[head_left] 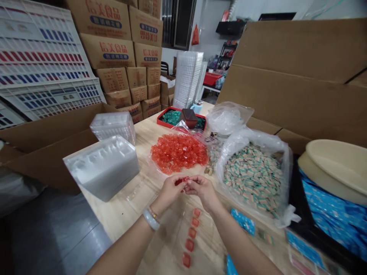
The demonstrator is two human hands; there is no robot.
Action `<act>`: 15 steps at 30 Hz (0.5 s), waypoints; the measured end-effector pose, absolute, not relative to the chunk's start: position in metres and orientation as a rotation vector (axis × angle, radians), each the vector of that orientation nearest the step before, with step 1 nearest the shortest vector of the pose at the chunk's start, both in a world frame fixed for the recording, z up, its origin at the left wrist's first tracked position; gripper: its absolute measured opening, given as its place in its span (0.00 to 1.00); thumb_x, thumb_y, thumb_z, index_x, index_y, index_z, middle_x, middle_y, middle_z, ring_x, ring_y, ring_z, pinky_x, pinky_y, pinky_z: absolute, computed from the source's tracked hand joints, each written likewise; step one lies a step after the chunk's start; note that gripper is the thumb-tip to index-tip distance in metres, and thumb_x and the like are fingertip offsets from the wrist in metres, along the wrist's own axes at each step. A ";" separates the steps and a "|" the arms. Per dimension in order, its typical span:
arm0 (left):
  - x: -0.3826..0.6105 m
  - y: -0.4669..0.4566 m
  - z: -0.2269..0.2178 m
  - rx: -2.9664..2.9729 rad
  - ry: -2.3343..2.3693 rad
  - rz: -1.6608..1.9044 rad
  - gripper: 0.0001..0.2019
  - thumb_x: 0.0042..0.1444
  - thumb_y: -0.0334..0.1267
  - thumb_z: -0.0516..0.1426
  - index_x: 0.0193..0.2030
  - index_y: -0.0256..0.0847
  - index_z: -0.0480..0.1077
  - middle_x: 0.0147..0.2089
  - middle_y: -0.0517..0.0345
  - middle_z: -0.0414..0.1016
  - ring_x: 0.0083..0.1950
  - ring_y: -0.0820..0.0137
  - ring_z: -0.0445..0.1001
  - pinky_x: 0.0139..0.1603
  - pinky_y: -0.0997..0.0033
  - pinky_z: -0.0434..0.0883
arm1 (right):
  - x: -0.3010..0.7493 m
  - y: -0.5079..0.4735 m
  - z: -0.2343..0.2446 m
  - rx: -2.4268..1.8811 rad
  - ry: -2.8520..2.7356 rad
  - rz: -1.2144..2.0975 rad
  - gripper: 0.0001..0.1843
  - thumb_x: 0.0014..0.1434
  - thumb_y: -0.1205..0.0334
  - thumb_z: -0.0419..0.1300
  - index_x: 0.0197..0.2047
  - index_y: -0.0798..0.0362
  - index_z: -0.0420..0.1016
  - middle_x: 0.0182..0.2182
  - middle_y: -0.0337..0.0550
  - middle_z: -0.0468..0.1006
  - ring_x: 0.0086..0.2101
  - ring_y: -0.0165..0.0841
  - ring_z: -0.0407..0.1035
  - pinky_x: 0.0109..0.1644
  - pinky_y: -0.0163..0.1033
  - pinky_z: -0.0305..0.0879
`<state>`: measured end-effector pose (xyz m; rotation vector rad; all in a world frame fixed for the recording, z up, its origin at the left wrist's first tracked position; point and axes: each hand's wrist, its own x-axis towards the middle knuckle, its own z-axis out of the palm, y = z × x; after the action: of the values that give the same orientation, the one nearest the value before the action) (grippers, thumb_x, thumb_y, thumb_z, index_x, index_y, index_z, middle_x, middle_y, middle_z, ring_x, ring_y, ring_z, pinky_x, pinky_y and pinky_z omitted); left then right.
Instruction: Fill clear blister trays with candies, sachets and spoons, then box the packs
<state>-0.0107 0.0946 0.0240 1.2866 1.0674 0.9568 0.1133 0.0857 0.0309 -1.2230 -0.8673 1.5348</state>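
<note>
My left hand (169, 189) and my right hand (202, 188) meet at the middle of the wooden table (126, 210), fingers pinched together on red wrapped candies (182, 181). Just beyond them lies a heap of red candies (179, 151) on clear plastic. Below my hands a clear plastic tray (197, 236) holds a row of several red candies (191, 233) in its slots. A white bangle sits on my left wrist.
A bag of striped green-and-pink candies (254, 176) stands to the right, a red tray of green candies (172, 116) behind. Stacks of clear trays (104, 166) lie left. Blue packets (338, 214), beige basins (335, 164) and cardboard boxes (301, 72) surround the table.
</note>
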 end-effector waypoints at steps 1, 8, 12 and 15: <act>-0.012 0.090 0.025 1.161 1.031 0.972 0.10 0.47 0.35 0.54 0.37 0.34 0.69 0.32 0.55 0.72 0.29 0.74 0.68 0.30 0.76 0.65 | 0.113 0.082 0.034 -1.214 -0.852 1.558 0.14 0.37 0.57 0.65 0.25 0.57 0.69 0.17 0.37 0.73 0.19 0.28 0.68 0.26 0.34 0.66; -0.020 0.072 0.033 0.963 0.995 1.025 0.07 0.45 0.34 0.55 0.31 0.34 0.66 0.26 0.61 0.68 0.24 0.79 0.63 0.26 0.78 0.61 | 0.113 0.069 0.046 -1.207 -0.937 1.641 0.14 0.37 0.56 0.64 0.24 0.58 0.68 0.18 0.37 0.73 0.19 0.27 0.68 0.25 0.34 0.66; -0.019 0.068 0.033 1.117 1.062 1.039 0.06 0.46 0.32 0.52 0.33 0.34 0.65 0.28 0.61 0.67 0.24 0.78 0.63 0.25 0.77 0.62 | 0.110 0.065 0.050 -1.380 -1.184 1.444 0.09 0.40 0.58 0.59 0.22 0.56 0.68 0.13 0.33 0.68 0.16 0.26 0.64 0.21 0.33 0.63; -0.019 0.064 0.035 1.325 1.148 1.040 0.07 0.48 0.30 0.49 0.34 0.36 0.65 0.30 0.59 0.67 0.29 0.75 0.65 0.29 0.75 0.64 | 0.109 0.059 0.054 -1.444 -1.314 1.312 0.05 0.41 0.61 0.56 0.21 0.55 0.66 0.11 0.30 0.65 0.14 0.25 0.62 0.17 0.30 0.58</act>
<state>-0.0194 0.0639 0.0355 1.3252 1.1478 1.0398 0.1085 0.0594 0.0543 -1.4443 -1.3137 1.3124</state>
